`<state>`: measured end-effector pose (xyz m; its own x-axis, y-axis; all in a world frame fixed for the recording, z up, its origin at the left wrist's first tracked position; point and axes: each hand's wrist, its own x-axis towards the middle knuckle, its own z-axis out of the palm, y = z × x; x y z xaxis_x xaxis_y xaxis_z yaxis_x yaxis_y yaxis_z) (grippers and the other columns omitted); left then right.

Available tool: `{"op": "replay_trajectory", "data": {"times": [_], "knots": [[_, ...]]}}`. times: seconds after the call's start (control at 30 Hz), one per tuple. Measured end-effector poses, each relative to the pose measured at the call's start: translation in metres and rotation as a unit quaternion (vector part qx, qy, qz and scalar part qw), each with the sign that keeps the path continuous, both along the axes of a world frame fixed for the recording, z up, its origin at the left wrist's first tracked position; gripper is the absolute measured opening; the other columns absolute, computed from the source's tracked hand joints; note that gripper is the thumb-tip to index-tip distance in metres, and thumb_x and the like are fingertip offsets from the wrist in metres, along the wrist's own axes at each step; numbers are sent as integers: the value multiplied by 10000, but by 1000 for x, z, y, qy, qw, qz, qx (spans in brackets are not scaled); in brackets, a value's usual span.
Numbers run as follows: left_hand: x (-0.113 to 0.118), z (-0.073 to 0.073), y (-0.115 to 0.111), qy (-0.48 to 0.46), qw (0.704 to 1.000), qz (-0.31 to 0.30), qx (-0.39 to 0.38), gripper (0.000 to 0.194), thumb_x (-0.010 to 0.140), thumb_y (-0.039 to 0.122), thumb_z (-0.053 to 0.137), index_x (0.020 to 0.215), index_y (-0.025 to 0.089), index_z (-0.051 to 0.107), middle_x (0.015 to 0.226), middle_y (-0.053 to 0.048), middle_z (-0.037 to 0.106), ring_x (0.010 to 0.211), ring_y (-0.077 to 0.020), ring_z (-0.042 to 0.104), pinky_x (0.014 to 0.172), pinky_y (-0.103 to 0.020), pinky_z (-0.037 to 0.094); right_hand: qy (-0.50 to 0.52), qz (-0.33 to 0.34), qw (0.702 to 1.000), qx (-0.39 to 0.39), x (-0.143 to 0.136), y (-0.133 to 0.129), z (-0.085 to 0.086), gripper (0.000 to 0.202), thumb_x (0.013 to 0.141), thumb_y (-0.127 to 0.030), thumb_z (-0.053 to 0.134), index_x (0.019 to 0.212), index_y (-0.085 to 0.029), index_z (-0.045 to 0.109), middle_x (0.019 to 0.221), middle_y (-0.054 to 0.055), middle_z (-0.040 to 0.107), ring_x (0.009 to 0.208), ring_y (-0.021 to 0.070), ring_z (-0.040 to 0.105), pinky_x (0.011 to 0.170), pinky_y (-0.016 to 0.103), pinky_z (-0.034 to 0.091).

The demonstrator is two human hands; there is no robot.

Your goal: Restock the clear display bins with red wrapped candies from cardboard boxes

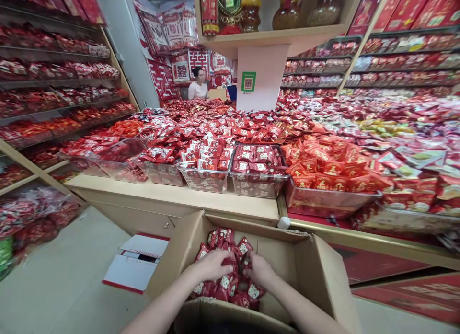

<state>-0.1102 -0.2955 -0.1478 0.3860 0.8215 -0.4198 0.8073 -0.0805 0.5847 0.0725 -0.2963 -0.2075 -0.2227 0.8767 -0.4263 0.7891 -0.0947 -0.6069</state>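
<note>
Both hands down inside open brown cardboard box (316,271). Left hand (212,265) and right hand (259,269) curl closed around heaped red-and-white foil sweet packets (230,247), pile directly beneath and between them, equally near.

Red packets (230,276) with white marks fill the plain brown carton (316,271).

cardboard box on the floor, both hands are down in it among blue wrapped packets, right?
Not quite: the packets are red with white print, not blue. The rest holds. The head view shows the left hand and the right hand both down in the open cardboard box, resting on the heap of packets.
</note>
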Motion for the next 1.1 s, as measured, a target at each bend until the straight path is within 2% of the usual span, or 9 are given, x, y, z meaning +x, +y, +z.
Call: {"op": "replay_trajectory", "data": {"times": [0.1,0.17,0.27,0.37,0.5,0.63,0.83,1.0,1.1], "knots": [[8,9,1,-68,997,40,6,496,770,350,486,1240,209,420,1263,-79,494,1086,-198,511,922,-325,394,47,-51,997,32,17,9,24,111,701,-223,563,799,-194,517,836,56,632,809,203,609,710,303,447],[20,18,3,-183,979,92,-10,595,753,327,536,1294,185,333,1313,-116,433,1090,-192,511,901,-316,415,188,-95,977,31,23,11,49,165,742,-342,538,784,-194,480,729,12,610,641,150,598,605,275,464],[43,36,6,-369,914,165,-20,467,717,330,603,1136,145,513,1148,-125,580,1002,-201,565,845,-313,451,417,-160,894,12,27,9,90,307,696,-465,581,744,-185,466,566,-52,535,408,80,478,418,216,409],[64,53,10,-442,871,215,-1,306,707,378,613,886,131,636,886,-78,678,798,-173,616,741,-285,478,473,-203,856,52,27,6,118,329,673,-468,612,676,-174,467,483,-76,473,314,38,352,306,169,277],[81,67,7,-498,819,283,-10,296,670,368,653,853,136,641,740,-34,676,648,-130,601,637,-250,477,505,-256,817,109,28,2,130,321,681,-446,619,636,-174,454,492,-68,467,326,34,352,307,166,267],[88,75,4,-534,795,287,-15,357,681,340,657,981,156,593,876,-46,674,761,-138,613,715,-260,481,537,-285,785,119,31,-1,131,285,705,-440,601,711,-177,493,600,-41,525,403,48,424,384,184,371],[80,79,5,-538,805,245,-40,318,656,282,689,925,133,609,881,-51,676,786,-140,611,738,-253,483,542,-219,808,74,36,-8,130,297,624,-354,702,803,-180,542,722,-11,589,581,103,545,584,261,490],[63,78,1,-497,829,228,-118,395,625,256,713,988,156,595,857,-28,670,629,-87,585,541,-182,467,509,-217,832,33,43,-18,121,289,610,-396,700,668,-177,519,534,-35,554,434,92,496,443,236,435],[58,93,13,-480,846,207,-106,372,616,251,719,950,142,595,797,-34,668,601,-87,586,512,-176,465,466,-182,864,62,50,-6,132,294,631,-427,672,697,-169,548,531,-33,538,422,73,452,390,195,362]]}}
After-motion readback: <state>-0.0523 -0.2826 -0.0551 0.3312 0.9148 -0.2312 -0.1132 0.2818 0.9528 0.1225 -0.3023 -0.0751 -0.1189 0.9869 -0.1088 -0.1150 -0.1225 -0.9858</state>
